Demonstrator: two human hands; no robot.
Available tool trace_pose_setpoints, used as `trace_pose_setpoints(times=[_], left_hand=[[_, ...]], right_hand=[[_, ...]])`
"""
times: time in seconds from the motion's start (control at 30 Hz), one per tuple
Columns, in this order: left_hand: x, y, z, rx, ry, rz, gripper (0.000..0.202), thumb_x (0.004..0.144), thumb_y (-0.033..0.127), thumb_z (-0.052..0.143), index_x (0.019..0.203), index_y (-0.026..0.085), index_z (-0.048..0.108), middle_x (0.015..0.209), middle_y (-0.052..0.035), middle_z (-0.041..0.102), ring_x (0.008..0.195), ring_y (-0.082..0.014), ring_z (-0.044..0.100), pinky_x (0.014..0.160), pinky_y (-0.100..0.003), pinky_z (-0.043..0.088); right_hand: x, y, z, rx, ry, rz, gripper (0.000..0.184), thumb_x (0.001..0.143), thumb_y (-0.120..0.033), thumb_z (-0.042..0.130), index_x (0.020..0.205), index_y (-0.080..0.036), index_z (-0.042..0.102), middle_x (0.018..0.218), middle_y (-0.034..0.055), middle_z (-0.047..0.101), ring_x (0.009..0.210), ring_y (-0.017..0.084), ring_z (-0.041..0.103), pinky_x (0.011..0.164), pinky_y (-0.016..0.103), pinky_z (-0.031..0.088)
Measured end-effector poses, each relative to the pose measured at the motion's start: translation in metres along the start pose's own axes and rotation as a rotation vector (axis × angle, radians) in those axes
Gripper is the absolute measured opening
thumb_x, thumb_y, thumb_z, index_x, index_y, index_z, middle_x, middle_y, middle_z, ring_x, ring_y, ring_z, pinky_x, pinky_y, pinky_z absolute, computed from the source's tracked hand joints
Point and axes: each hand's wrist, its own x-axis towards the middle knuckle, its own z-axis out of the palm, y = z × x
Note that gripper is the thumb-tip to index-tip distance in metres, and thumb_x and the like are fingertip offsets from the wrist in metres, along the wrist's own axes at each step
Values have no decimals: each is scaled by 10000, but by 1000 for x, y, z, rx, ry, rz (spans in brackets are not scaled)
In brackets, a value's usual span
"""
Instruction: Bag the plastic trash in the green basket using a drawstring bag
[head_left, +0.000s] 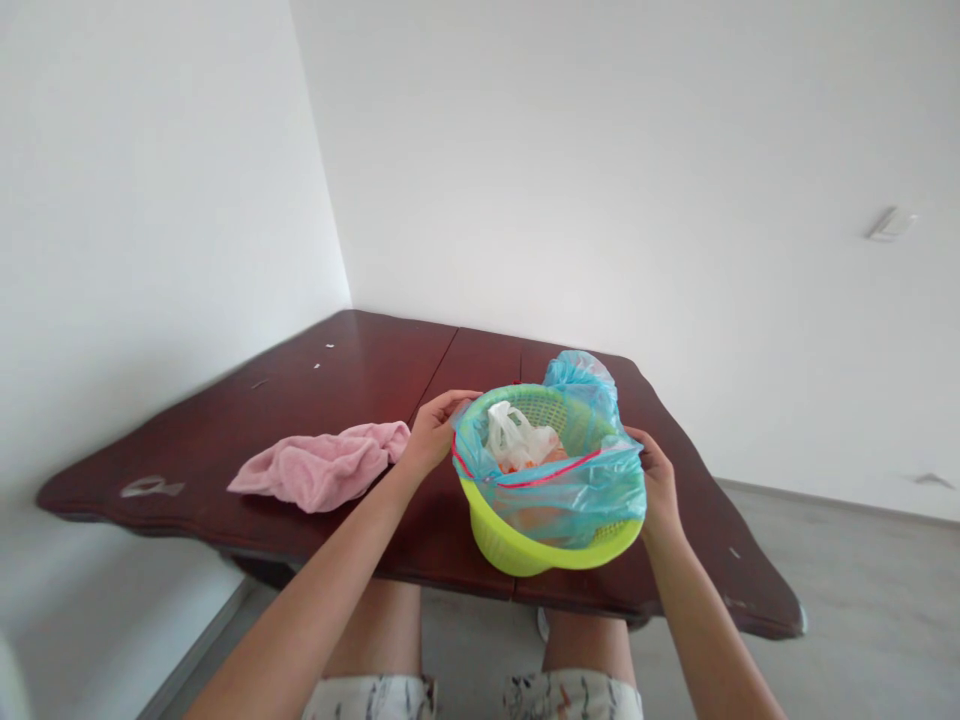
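Observation:
A lime-green plastic basket (517, 550) with meshed walls stands near the table's front edge. Over its mouth lies a thin blue plastic bag (585, 500) with a red drawstring, part of it bunched up behind the far rim. Inside the basket is a knotted white plastic bag (517, 435) with something orange showing at its base. My left hand (435, 432) pinches the blue bag's edge at the left rim, fingertips partly hidden. On the right side my right hand (657, 485) is closed on the bag's edge, its fingers mostly behind the plastic.
A crumpled pink towel (322, 468) lies left of the basket on the dark red wooden table (300, 390). Small white scraps (316, 366) dot the far left of the tabletop. White walls meet behind the table, and a switch (892, 223) is on the right.

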Motion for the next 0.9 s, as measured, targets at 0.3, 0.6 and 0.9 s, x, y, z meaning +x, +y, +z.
trace_pose_setpoints(times=[0.3,0.6,0.9], left_hand=[[10,3,-3,-73,-200,12,624,773,475,1148,1265,214,868,1408,-198,898,1306,-388,862,1122,-565,698],[18,3,-9,-41,-147,-54,454,923,587,1036,1124,220,860,1049,-65,876,911,-222,793,829,-333,633],[27,17,-8,-380,-173,-278,484,981,541,1023,1333,237,890,1343,-119,918,1148,-255,879,992,-332,691]], right_hand=[[5,-23,-3,41,145,-70,442,821,-431,1030,1215,-261,923,1202,108,931,1005,297,853,880,422,696],[5,-48,-21,-110,19,-267,335,949,-437,993,1240,-282,936,1283,115,928,1136,333,882,980,462,742],[-1,-54,-29,-151,-158,-320,341,1011,-442,967,1336,-350,920,1380,99,878,1224,321,856,1027,426,722]])
